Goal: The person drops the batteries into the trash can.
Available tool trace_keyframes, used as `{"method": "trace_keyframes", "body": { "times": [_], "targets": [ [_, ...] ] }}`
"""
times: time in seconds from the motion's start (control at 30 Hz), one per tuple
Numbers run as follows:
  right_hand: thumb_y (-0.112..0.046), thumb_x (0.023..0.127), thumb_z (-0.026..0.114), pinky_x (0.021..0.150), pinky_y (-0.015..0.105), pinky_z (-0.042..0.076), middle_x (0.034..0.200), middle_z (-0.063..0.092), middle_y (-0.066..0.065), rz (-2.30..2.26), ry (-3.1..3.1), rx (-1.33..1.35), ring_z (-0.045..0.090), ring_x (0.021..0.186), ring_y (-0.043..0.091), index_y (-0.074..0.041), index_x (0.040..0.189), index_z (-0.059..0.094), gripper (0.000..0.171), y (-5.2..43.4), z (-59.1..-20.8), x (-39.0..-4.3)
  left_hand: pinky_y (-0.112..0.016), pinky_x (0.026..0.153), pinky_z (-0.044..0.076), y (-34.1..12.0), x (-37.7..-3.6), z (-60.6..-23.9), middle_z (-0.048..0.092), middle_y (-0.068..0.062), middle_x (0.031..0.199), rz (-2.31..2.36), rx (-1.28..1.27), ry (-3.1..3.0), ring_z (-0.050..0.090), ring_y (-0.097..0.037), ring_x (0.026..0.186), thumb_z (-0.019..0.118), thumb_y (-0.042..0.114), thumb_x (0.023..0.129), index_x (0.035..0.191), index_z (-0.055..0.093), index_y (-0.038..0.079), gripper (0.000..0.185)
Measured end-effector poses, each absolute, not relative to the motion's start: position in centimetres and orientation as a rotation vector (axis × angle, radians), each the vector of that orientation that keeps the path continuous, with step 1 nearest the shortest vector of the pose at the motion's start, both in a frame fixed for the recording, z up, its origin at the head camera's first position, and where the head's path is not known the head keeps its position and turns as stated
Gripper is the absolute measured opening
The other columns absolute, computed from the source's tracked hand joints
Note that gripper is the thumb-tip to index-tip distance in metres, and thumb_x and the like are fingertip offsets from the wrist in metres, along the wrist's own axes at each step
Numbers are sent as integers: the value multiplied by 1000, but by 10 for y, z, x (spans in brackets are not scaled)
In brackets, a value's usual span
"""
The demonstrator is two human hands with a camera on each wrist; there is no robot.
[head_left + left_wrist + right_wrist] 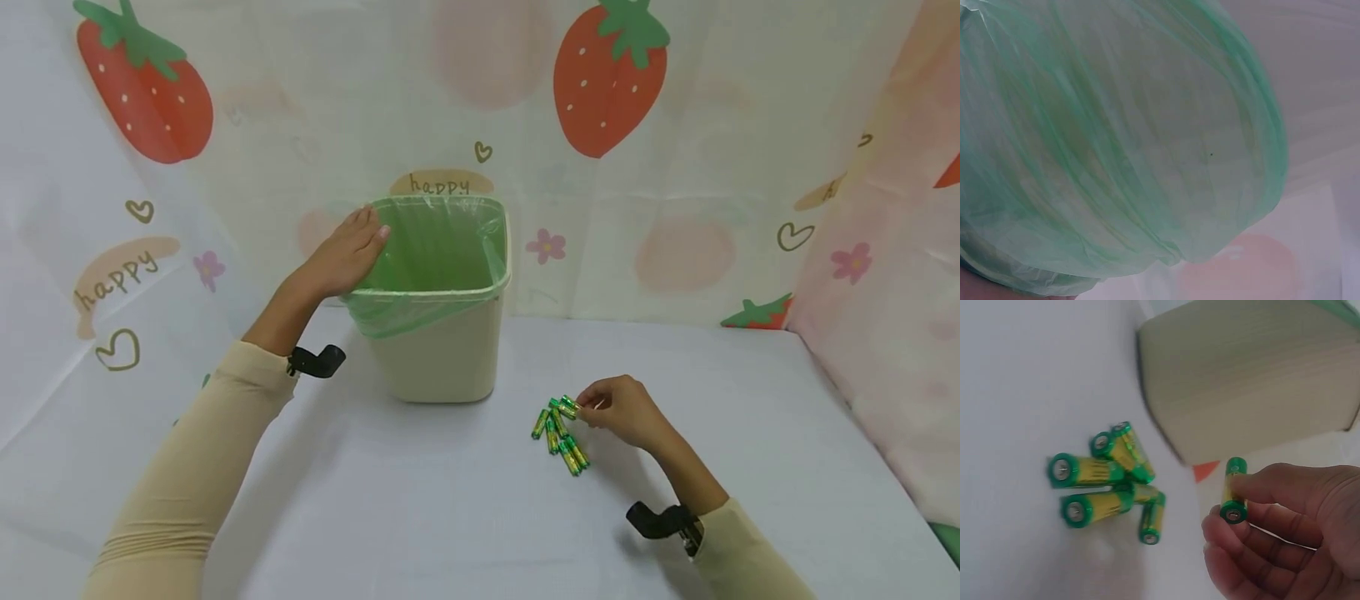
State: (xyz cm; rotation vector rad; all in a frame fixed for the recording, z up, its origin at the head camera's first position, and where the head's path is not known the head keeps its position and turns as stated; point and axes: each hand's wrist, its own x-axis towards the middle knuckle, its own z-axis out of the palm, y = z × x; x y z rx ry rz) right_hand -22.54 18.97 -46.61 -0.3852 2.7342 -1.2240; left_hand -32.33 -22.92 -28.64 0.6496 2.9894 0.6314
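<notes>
A cream trash can [442, 354] stands upright with a translucent green bag [386, 317] folded over its rim. My left hand [348, 250] rests on the rim's left side, fingers extended and the thumb toward the opening. In the left wrist view the bulging bag [1147, 137] fills most of the picture. My right hand [626, 408] pinches one green and yellow battery [1235, 490] between thumb and fingers. Just left of that hand, several more batteries [1094, 472] lie in a loose pile on the white table, some leaning on each other.
The white tabletop [420, 500] stretches around the can and the pile. Behind it hangs a cloth backdrop [637, 200] with strawberries and hearts, which continues along both sides. Each wrist wears a black camera mount [318, 362].
</notes>
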Motion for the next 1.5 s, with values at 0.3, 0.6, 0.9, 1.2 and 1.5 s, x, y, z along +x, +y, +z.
{"method": "trace_keyframes", "body": {
  "times": [0.3,0.6,0.9,1.2,1.5],
  "targets": [
    [-13,93,74,68,43,57,88,76,9,-1324,2705,-432,73,77,27,-2,102,77,14,193,-431,-225,-47,125,-4,-230,-326,-286,-10,-31,164,638,670,2978,-11,-41,153,13,38,113,154,-2,-15,69],
    [-16,95,73,76,36,55,87,76,3,-1340,2725,-478,72,78,17,-5,106,77,17,191,-386,-226,-47,125,-3,-232,-325,-288,-11,-30,164,666,660,2963,-11,-40,154,13,39,112,155,-3,-14,70],
    [-21,95,74,74,38,53,83,76,2,-1298,2769,-523,71,76,19,-7,106,78,18,183,-352,-235,-47,125,-3,-232,-326,-288,-8,-29,165,653,655,2974,-10,-39,154,13,39,113,155,-1,-14,69],
    [-19,94,75,72,38,53,82,76,3,-1298,2798,-590,71,76,21,-6,105,79,18,173,-322,-241,-47,125,-3,-231,-324,-286,-9,-27,165,636,620,2966,-11,-38,154,13,40,112,156,-2,-12,70],
    [-19,93,76,68,29,55,83,76,6,-1293,2828,-677,71,74,18,-5,105,79,18,164,-292,-244,-48,125,-3,-229,-324,-284,-11,-28,165,625,620,2960,-11,-39,154,12,40,112,156,-4,-12,70]
  ]
}}
